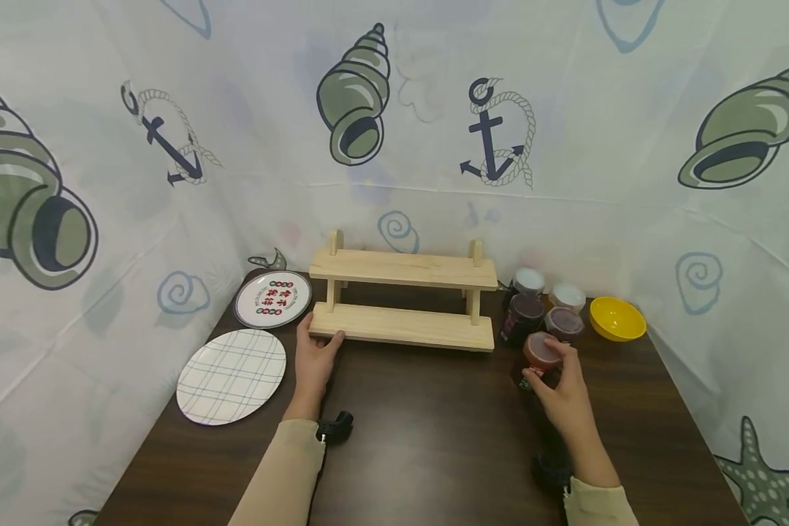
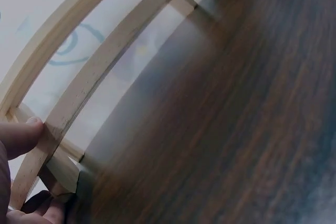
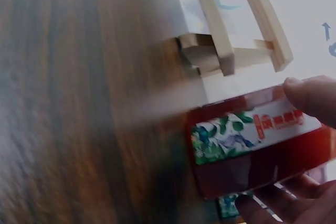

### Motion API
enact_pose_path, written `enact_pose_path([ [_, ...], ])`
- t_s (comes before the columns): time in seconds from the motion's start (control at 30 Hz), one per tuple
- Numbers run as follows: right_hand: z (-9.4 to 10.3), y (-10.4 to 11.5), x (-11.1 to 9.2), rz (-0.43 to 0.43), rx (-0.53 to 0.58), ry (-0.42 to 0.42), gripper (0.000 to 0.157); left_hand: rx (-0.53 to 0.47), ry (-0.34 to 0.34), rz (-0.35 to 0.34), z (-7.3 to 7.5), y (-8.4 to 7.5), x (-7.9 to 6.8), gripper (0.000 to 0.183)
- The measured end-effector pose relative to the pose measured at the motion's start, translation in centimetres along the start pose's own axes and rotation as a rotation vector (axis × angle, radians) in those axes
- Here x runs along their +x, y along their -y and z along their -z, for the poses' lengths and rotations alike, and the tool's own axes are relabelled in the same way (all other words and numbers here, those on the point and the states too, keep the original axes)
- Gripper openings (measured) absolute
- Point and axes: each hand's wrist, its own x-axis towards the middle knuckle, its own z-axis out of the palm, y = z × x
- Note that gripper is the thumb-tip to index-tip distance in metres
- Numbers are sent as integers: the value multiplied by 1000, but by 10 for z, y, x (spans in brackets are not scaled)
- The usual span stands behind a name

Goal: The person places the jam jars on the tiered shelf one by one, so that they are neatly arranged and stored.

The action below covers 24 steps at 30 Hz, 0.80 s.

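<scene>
A two-tier wooden shelf rack (image 1: 404,325) stands at the back of the dark table. My left hand (image 1: 314,365) grips the left end of its lower board, thumb on the front edge. In the left wrist view the thumb (image 2: 21,136) presses the board (image 2: 79,98) and other fingertips reach beneath. My right hand (image 1: 568,394) holds a jar (image 1: 540,354) with a reddish lid, right of the rack. The right wrist view shows the jar's dark red body (image 3: 247,169) and its label with green leaves, thumb on one side and fingers on the other.
Behind the held jar stand several more jars, one with a dark lid (image 1: 524,310) and one with a white lid (image 1: 568,296). A yellow bowl (image 1: 618,319) sits at the right. Two plates, one with red lettering (image 1: 256,299) and one checked (image 1: 200,380), lie at the left.
</scene>
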Motion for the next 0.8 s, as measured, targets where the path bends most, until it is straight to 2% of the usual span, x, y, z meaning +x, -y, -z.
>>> enact_pose_path([
  [0.1, -2, 0, -2, -5, 1, -25, 77, -22, 8, -1, -1, 0, -1, 91],
  [0.3, -5, 0, -7, -74, -45, -55, 82, -120, 32, 7, -1, 3, -5, 90],
  [0.57, -6, 3, -13, -102, -85, -204, 81, -149, 36, 3, -2, 0, -3, 88],
  [0.67, -8, 6, -15, -87, -60, -256, 81, -140, 32, 10, -1, -2, -4, 88],
  [0.8, -10, 16, -16, -1, -14, -301, 82, -130, 23, 13, 0, -4, -5, 88],
])
